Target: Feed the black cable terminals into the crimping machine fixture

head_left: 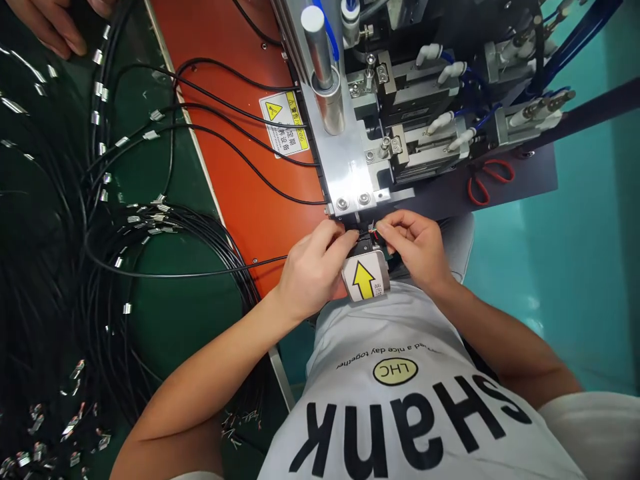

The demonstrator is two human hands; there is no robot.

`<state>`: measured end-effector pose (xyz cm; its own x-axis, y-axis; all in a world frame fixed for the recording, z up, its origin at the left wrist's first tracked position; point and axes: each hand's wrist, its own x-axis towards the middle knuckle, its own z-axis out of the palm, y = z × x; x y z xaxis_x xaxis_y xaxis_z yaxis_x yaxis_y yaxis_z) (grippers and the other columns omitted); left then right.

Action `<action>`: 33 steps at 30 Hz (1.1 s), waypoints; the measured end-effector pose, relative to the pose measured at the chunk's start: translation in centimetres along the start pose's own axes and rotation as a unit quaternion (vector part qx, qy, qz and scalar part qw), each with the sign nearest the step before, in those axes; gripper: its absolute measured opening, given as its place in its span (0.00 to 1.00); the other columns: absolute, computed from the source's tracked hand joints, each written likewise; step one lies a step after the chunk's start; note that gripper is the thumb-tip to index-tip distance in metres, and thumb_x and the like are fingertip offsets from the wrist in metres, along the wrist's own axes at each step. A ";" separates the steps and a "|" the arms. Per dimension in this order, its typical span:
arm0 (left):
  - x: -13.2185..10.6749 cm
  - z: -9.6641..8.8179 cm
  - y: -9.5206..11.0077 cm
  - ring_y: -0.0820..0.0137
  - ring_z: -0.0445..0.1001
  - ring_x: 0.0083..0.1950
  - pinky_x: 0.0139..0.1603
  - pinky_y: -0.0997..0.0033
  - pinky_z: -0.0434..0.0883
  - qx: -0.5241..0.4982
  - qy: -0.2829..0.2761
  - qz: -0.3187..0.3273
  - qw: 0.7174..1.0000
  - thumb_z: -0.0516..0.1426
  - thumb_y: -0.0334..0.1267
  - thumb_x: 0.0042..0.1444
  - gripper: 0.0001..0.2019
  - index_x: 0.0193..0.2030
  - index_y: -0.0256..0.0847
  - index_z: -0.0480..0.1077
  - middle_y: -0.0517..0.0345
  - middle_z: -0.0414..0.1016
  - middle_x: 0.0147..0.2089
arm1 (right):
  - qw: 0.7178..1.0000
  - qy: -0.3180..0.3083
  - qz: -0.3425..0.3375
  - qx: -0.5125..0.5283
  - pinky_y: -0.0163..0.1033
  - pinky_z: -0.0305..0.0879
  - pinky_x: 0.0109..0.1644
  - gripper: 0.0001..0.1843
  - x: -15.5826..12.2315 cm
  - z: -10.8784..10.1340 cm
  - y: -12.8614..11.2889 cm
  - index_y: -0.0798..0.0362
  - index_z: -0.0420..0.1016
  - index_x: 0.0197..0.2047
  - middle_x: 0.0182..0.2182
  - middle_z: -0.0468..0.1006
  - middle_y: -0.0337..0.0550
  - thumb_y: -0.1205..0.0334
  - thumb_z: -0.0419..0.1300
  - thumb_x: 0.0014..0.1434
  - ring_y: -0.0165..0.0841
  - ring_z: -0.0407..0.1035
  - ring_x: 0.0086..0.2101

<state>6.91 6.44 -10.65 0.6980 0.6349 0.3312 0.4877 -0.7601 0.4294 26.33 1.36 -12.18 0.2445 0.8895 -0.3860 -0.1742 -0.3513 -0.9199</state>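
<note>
Just above the arrow label [365, 279], left hand [313, 267] and right hand [417, 247] hold the cable end [367, 231] in narrow pinch grips, likely to align it with the machine [350, 160].

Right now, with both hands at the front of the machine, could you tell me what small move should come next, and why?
I would probably ease the cable end a little forward, the way the yellow arrow label points. The left hand and right hand both pinch it just under the metal plate, and its coloured wire tips seem to lie right at the machine's front edge.
</note>
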 end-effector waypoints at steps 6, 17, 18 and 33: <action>0.3 0.1 -0.3 0.71 0.72 0.37 0.32 0.74 0.68 -0.004 0.009 0.003 1.000 0.50 0.31 0.67 0.11 0.52 0.39 0.70 0.54 0.70 0.37 | 1.000 -0.003 0.001 -0.003 0.33 0.59 0.26 0.09 0.3 0.0 0.1 0.53 0.77 0.32 0.26 0.75 0.36 0.56 0.68 0.57 0.25 0.63 0.23; 0.5 0.2 -0.4 0.72 0.71 0.35 0.31 0.74 0.66 -0.020 0.006 0.006 1.000 0.49 0.32 0.67 0.12 0.52 0.39 0.71 0.55 0.69 0.37 | 1.000 -0.001 -0.013 -0.004 0.33 0.59 0.27 0.11 0.5 -0.1 0.3 0.52 0.76 0.31 0.25 0.75 0.36 0.54 0.68 0.56 0.25 0.63 0.24; 0.5 0.2 -0.4 0.71 0.71 0.35 0.31 0.74 0.66 -0.019 0.005 0.005 1.000 0.49 0.32 0.67 0.12 0.52 0.39 0.71 0.55 0.69 0.37 | 1.000 0.000 -0.013 -0.005 0.33 0.59 0.27 0.11 0.5 -0.1 0.3 0.52 0.76 0.31 0.25 0.74 0.36 0.54 0.68 0.56 0.25 0.63 0.24; 0.8 -0.2 -0.3 0.70 0.71 0.35 0.32 0.72 0.66 0.003 -0.029 0.010 1.000 0.46 0.33 0.69 0.14 0.52 0.38 0.71 0.52 0.71 0.37 | 1.000 0.004 -0.010 -0.016 0.34 0.62 0.27 0.13 0.3 0.1 0.1 0.52 0.75 0.31 0.24 0.73 0.36 0.51 0.68 0.56 0.26 0.64 0.24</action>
<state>7.16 7.20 -10.38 0.7363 0.6109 0.2910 0.4764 -0.7734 0.4181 26.30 1.59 -12.33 0.2545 0.8943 -0.3680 -0.1396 -0.3426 -0.9291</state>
